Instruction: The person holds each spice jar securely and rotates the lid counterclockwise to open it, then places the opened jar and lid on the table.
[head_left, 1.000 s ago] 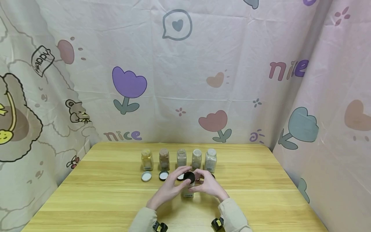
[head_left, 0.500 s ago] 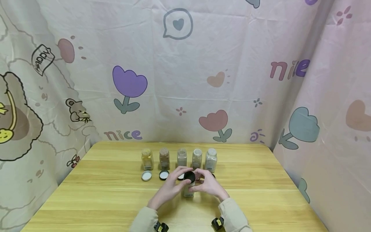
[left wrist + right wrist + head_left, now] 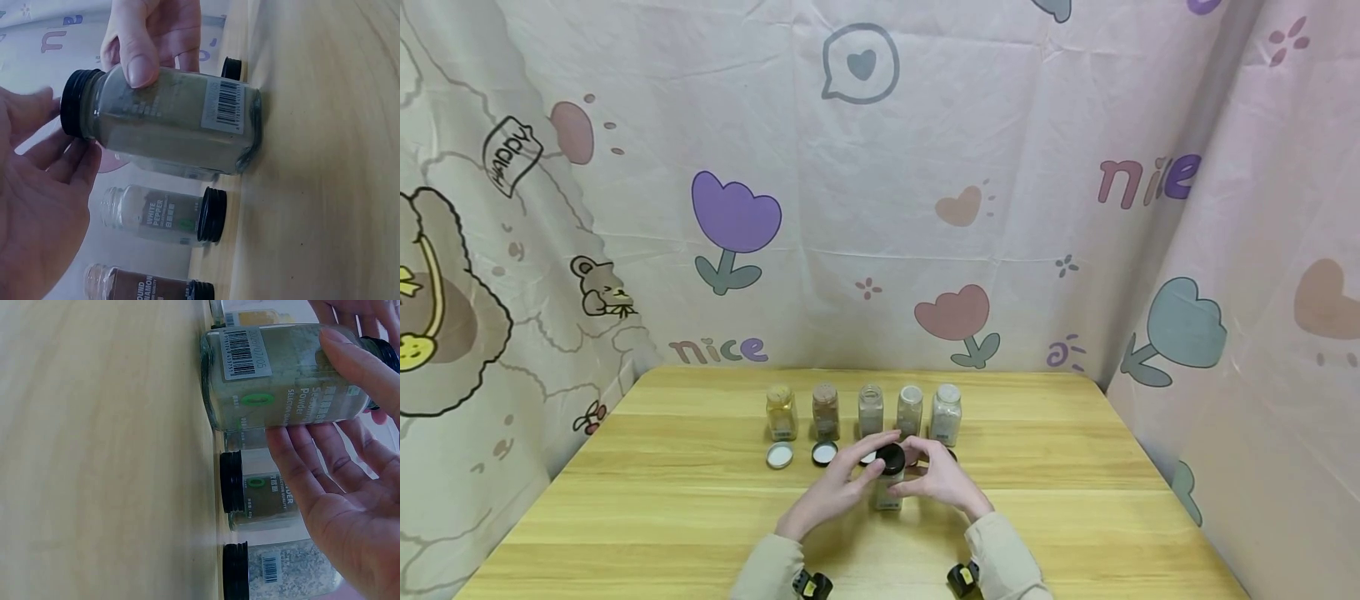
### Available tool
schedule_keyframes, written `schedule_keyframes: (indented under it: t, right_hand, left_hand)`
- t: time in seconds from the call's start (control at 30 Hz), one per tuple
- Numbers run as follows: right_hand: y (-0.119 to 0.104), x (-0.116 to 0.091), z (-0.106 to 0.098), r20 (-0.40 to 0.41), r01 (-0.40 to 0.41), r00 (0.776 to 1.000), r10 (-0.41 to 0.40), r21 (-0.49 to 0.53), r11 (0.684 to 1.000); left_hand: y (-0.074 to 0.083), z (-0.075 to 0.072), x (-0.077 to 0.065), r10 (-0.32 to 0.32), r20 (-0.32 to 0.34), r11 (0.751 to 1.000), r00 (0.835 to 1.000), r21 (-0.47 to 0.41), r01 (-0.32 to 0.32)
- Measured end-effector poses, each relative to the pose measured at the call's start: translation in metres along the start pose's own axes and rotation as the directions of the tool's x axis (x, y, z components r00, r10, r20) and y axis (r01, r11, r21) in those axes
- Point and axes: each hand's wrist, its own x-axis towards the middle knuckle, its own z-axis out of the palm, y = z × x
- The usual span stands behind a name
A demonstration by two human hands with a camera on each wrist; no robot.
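An upright glass spice jar [image 3: 889, 497] of pale greenish powder has a black screw lid [image 3: 891, 460] on top. Its base appears to be on the wooden table. My left hand [image 3: 835, 486] holds the lid at its rim, thumb on the near left side and fingers round the back. From the other side my right hand [image 3: 943, 479] grips the jar's body between thumb and fingers. The right wrist view shows a barcode sticker and the word "Powder" on the jar [image 3: 281, 375]. In the left wrist view the lid [image 3: 80, 103] sits over the jar's neck.
Behind the hands stands a row of lidless jars: yellow powder [image 3: 782, 414], brown cinnamon [image 3: 825, 414], white pepper [image 3: 870, 408], another powder [image 3: 909, 410] and whitish grains [image 3: 946, 414]. Lids, including a pale one [image 3: 779, 455] and a black-rimmed one [image 3: 824, 453], lie before them; some are partly hidden.
My left thumb has shifted left along the lid's near edge, and the left hand has turned slightly, showing more of the lid. My right hand and the jar stay in place.
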Motion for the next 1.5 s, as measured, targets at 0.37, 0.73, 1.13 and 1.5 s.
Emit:
schedule_keyframes:
  t: [0.37,0.73,1.13,1.5]
  right_hand:
    - [0.0,0.0,-0.001,0.001,0.013,1.0,-0.013,-0.019,1.0]
    - [0.001,0.0,-0.001,0.004,0.002,1.0,-0.002,-0.037,0.999]
    - [0.0,0.0,-0.001,-0.006,-0.007,1.0,0.006,-0.031,0.999]
    - [0.001,0.001,-0.001,0.011,-0.02,1.0,0.02,-0.001,1.0]
  left_hand:
    - [-0.004,0.005,0.001,0.055,-0.094,0.996,0.994,0.074,-0.048]
    - [-0.003,0.007,0.001,0.015,-0.115,0.997,0.993,0.077,-0.006]
    - [-0.001,-0.001,0.0,0.042,-0.005,0.998,0.999,0.036,-0.042]
    - [-0.002,0.005,0.001,-0.009,-0.133,0.997,0.991,0.076,0.019]
